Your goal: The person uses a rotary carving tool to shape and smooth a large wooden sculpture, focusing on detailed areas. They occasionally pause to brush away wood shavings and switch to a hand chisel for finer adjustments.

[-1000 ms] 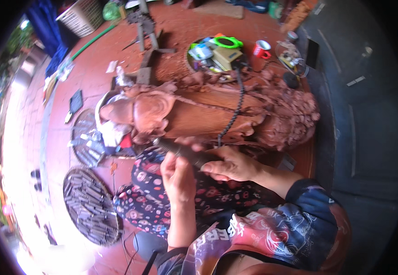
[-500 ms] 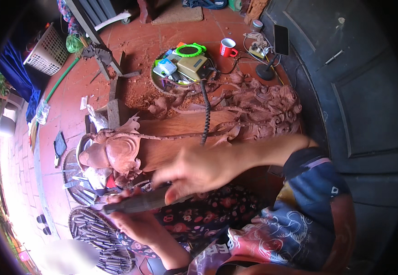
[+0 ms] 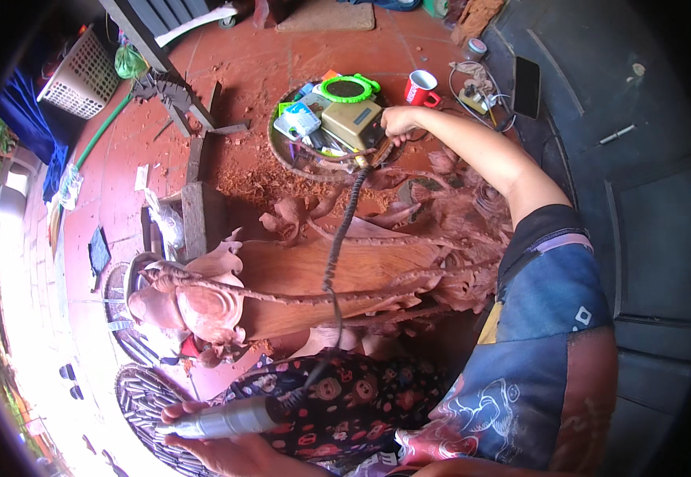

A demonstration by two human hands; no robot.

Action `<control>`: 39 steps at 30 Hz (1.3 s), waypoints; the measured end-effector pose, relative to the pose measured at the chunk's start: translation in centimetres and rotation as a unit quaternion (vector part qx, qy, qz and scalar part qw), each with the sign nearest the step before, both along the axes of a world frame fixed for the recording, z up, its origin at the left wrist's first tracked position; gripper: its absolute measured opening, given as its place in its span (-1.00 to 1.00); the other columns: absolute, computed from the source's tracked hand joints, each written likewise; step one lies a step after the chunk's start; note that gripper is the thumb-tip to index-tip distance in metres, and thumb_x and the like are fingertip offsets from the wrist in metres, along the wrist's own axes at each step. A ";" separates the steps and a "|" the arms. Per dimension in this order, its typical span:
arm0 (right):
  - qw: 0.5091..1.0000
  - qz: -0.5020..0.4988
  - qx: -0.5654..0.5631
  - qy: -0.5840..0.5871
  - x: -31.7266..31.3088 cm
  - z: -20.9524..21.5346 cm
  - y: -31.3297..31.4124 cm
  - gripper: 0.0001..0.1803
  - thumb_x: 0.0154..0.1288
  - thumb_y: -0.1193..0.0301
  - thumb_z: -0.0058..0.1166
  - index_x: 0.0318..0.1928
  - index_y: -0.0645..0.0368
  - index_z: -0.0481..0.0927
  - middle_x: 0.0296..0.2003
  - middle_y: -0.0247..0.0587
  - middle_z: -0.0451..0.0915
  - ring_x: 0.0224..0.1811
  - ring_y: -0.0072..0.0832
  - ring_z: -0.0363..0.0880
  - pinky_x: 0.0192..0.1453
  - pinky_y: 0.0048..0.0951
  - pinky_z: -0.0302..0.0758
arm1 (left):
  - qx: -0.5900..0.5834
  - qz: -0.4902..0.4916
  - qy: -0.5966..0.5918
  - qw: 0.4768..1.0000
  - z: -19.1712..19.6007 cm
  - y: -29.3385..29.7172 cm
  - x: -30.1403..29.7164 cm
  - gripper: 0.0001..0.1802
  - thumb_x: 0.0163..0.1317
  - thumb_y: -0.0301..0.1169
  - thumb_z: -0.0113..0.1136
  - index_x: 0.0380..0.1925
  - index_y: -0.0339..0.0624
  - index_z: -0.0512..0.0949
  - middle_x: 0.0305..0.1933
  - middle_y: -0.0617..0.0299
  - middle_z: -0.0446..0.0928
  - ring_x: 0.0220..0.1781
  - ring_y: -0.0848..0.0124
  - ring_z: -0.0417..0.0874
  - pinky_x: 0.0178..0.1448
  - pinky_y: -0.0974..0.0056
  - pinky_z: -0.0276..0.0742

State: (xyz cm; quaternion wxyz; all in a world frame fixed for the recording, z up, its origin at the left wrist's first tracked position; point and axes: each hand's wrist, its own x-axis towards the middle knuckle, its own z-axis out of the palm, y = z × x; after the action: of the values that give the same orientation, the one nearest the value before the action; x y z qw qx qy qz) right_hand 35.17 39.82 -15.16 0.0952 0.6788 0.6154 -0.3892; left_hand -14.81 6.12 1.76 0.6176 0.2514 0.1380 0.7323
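Near the lower left, my left hand (image 3: pixel 238 455) is closed round a grey cylindrical rotary handpiece (image 3: pixel 230 418). A dark cord, coiled farther up (image 3: pixel 345 219), runs from it over the carving. My right arm stretches far forward; my right hand (image 3: pixel 401 123) is closed against the right end of a gold-coloured control box (image 3: pixel 352 123). What its fingers grip is hidden. The box sits in a round basket (image 3: pixel 282 159) with small packets and a green-rimmed round object (image 3: pixel 349 87). Between my hands lies a long reddish wood carving (image 3: pixel 329 262) with twisting branches.
A red mug (image 3: pixel 421 89) stands beyond my right hand, near a power strip (image 3: pixel 473 99) and a phone (image 3: pixel 526 87). Metal bits fill a round tray (image 3: pixel 143 401) beside my left hand. Wood shavings (image 3: pixel 254 187) litter the floor. A dark door (image 3: pixel 656 238) borders the right.
My right hand has left the handpiece and reached forward to the control box. My left hand, still holding the handpiece, sits lower in view. The view has shifted slightly.
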 end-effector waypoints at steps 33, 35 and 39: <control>0.948 0.264 0.100 0.150 -12.6 22.6 -16.0 -0.75 0.38 0.28 0.06 -0.31 0.22 0.60 -0.60 -0.27 0.59 -0.62 -0.57 0.57 -0.54 -0.52 0.44 | -0.182 -0.029 -0.021 0.983 0.3 -1.6 5.3 -0.54 0.48 -0.04 -0.01 0.08 -0.21 0.39 0.07 -0.02 0.55 0.20 0.01 0.56 0.36 -0.11 0.39; 0.902 0.382 0.130 0.152 -11.0 25.0 -25.7 -0.78 0.37 0.28 0.11 -0.13 0.15 0.65 -0.43 -0.26 0.69 -0.49 -0.46 0.67 -0.41 -0.47 0.58 | -0.163 -0.109 -0.074 0.978 0.0 -1.8 6.5 -0.54 0.49 -0.07 -0.02 0.11 -0.25 0.41 0.10 -0.04 0.56 0.22 0.04 0.57 0.34 -0.09 0.44; 0.823 0.396 -0.119 0.389 -18.4 20.0 -34.2 -0.58 0.35 0.35 0.18 0.19 0.16 0.55 -0.23 -0.09 0.69 -0.25 -0.25 0.72 -0.15 -0.33 0.63 | -0.189 -0.173 -0.089 0.963 -0.3 -2.3 7.0 -0.56 0.51 -0.13 -0.02 0.13 -0.29 0.42 0.11 -0.04 0.57 0.21 0.14 0.59 0.32 -0.01 0.49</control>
State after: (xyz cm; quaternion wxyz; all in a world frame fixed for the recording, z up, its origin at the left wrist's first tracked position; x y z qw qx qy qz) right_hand 16.77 5.63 4.89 0.0739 0.1519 0.7662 -0.6200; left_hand -7.83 3.86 1.46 0.7808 0.0839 0.1727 0.5946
